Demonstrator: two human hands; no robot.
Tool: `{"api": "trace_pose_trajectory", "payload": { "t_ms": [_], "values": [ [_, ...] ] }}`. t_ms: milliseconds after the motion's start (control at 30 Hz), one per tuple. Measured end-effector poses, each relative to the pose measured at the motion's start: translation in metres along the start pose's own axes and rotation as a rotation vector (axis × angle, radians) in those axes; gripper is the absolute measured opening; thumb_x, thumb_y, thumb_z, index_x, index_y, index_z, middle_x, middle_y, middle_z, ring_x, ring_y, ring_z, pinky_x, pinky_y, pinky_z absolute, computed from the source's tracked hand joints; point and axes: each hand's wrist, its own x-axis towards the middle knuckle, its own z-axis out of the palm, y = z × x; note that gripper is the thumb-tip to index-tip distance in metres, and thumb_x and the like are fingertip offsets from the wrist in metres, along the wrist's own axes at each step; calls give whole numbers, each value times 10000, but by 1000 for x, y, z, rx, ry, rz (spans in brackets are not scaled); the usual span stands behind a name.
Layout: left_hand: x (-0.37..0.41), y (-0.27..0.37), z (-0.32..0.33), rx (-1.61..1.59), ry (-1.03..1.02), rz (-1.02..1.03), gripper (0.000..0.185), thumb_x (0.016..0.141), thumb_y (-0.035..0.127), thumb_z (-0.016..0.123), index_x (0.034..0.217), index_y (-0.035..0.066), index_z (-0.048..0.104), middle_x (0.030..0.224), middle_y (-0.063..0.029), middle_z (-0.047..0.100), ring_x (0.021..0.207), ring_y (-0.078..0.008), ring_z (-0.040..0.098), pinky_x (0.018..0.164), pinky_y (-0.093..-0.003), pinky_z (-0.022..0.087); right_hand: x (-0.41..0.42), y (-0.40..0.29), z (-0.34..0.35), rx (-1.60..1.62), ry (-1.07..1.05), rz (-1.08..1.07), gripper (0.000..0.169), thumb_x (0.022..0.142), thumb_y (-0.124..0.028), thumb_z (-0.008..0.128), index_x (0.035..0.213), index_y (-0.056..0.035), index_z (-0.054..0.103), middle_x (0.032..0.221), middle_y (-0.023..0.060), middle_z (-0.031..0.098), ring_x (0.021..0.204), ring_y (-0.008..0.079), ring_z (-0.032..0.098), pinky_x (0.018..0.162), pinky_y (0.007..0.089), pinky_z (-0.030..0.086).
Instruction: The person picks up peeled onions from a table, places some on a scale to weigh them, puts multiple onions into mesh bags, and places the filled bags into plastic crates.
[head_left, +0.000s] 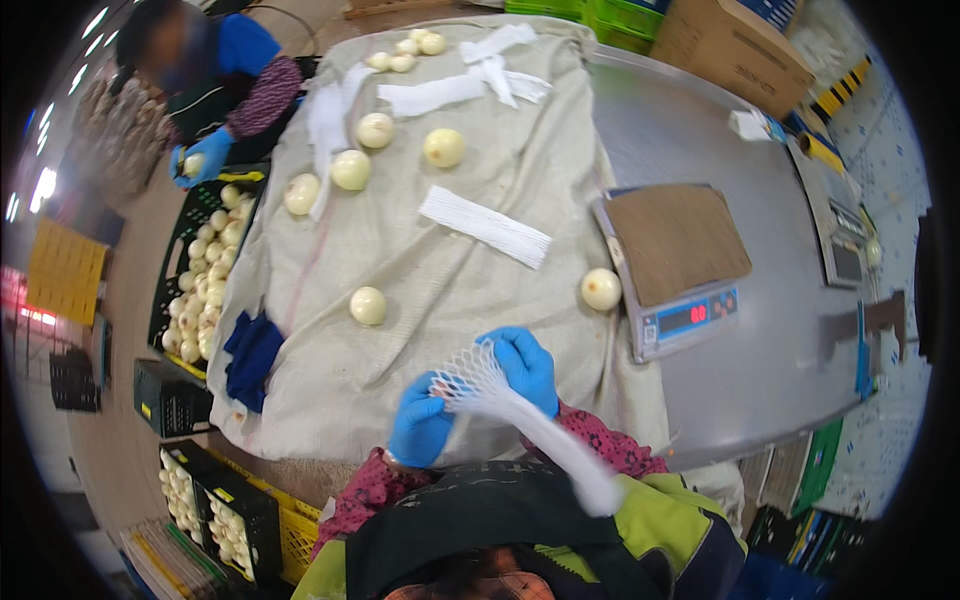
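Observation:
Between my two blue-gloved hands a white foam net sleeve (517, 412) is stretched wide at its mouth. My left hand (421, 421) grips one side of the mouth, and my right hand (526, 367) grips the other. The sleeve's narrow tail trails down to the right, blurred, over my sleeve and apron. Ahead of my hands a single peeled onion (368, 305) rests on the cloth (315, 375). Another peeled onion (601, 289) sits against the left side of a digital scale (682, 315). A flat white net sleeve (486, 226) lies farther up the cloth.
More peeled onions (444, 148) and white net sleeves (431, 96) are spread at the far end. At the left, a crate of onions (206, 281) stands beside a dark blue cloth (253, 360). A co-worker's gloved hand (206, 156) holds an onion. A cardboard box (731, 56) stands far right.

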Motion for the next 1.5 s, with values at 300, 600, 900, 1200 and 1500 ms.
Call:
{"api": "trace_pose_trajectory", "payload": {
  "t_ms": [300,600,900,1200,1500],
  "values": [
    [-7,1,-1,478,-414,-173,300,842,89,625,1126,-9,631,1096,-115,657,1042,-181,596,933,-301,459,59,-5,-99,-1482,-151,-487,543,700,5,594,1232,-96,555,1185,159,555,1167,331,482,957,439,367],
    [101,82,-25,2194,146,350,315,806,78,532,1104,81,631,1086,-207,606,1033,-321,572,909,-415,432,96,15,-142,-1857,-207,-221,715,600,-61,675,1294,-102,507,1210,180,496,1126,363,460,965,495,345],
    [62,97,-169,1318,859,618,435,902,163,529,1303,0,489,1330,-220,485,1237,-350,452,1033,-377,344,92,21,23,-1123,-421,-785,647,651,-65,658,1283,-128,533,1225,198,496,1094,381,499,894,451,419],
    [41,22,-116,1477,516,725,595,896,153,552,1407,-40,317,1444,-210,352,1345,-337,326,1102,-393,253,203,16,64,-964,-589,-702,579,742,-264,737,1261,-108,533,1178,178,558,1106,353,515,928,442,417],
    [70,-13,-135,1373,689,482,688,870,244,592,1408,-58,286,1438,-229,334,1344,-367,295,1112,-409,220,414,51,43,-1115,58,-382,759,631,-302,810,1284,-77,495,1270,187,488,1103,353,523,967,421,427]
  ]
}}
